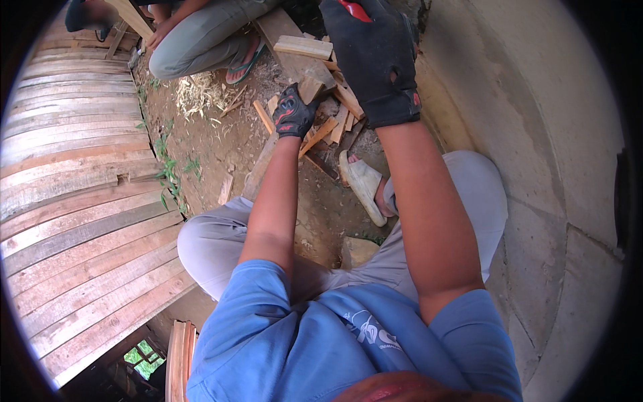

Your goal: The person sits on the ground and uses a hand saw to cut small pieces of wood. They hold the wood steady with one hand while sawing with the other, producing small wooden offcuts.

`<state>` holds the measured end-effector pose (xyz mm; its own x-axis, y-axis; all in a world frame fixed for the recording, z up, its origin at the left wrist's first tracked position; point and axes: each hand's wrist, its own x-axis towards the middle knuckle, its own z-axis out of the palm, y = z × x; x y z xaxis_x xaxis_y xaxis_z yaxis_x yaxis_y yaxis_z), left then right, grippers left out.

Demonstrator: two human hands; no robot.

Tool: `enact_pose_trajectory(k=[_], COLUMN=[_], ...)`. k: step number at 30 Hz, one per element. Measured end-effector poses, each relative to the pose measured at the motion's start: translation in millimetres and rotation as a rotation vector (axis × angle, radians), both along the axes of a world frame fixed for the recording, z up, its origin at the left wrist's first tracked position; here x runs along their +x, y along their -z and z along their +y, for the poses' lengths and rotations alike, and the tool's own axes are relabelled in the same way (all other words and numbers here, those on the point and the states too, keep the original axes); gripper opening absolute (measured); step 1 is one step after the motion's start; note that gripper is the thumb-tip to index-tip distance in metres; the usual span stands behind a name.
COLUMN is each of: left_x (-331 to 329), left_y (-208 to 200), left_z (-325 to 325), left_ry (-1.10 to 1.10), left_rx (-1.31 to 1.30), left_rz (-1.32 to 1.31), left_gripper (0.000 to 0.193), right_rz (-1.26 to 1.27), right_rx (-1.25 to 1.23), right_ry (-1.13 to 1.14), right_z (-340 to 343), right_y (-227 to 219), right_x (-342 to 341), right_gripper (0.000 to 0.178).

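My left hand (295,112), in a black glove with red trim, is closed on a short wood block (311,88) low over the ground. The block's end shows beside the thumb and finger side. Raised close to the view at the top is my right hand (372,63), also in a black glove. Its fingers are hidden or cut off by the upper edge, so what it holds, if anything, does not show. Split wood pieces (345,117) lie scattered beside and below my left hand. A wide board (288,50) lies just beyond it.
Another person (201,43) crouches at the far left, a hand on a pale board (130,17). Wood shavings (201,94) lie near that person's sandal. A plank wall (87,181) runs along the left, a concrete wall (529,120) along the right. My sandalled foot (364,184) is near the wood.
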<state>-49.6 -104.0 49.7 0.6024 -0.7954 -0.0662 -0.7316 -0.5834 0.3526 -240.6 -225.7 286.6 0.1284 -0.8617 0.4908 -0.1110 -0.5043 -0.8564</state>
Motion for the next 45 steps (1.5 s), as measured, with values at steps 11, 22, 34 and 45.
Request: enact_pose_trajectory(k=[11,22,34,45], left_x=[0,5,11,30], left_y=[6,0,3,-12], left_z=[0,26,29,-57], left_ry=[-0.020,-0.047,-0.019,0.024], left_rx=[0.005,0.261,0.283,0.162], left_rz=[-0.033,0.005,0.017,-0.023], left_gripper=[0.080,0.090,0.079,0.081], right_rz=[0.054,0.104,0.031,-0.015], right_rx=[-0.005,0.008,0.028,0.021], right_ry=[0.005,0.053,0.000,-0.030], right_z=[5,2,6,-5], right_y=[4,7,1,7], right_x=[5,4,1,-1], right_gripper=[0.035,0.036,0.035,0.036])
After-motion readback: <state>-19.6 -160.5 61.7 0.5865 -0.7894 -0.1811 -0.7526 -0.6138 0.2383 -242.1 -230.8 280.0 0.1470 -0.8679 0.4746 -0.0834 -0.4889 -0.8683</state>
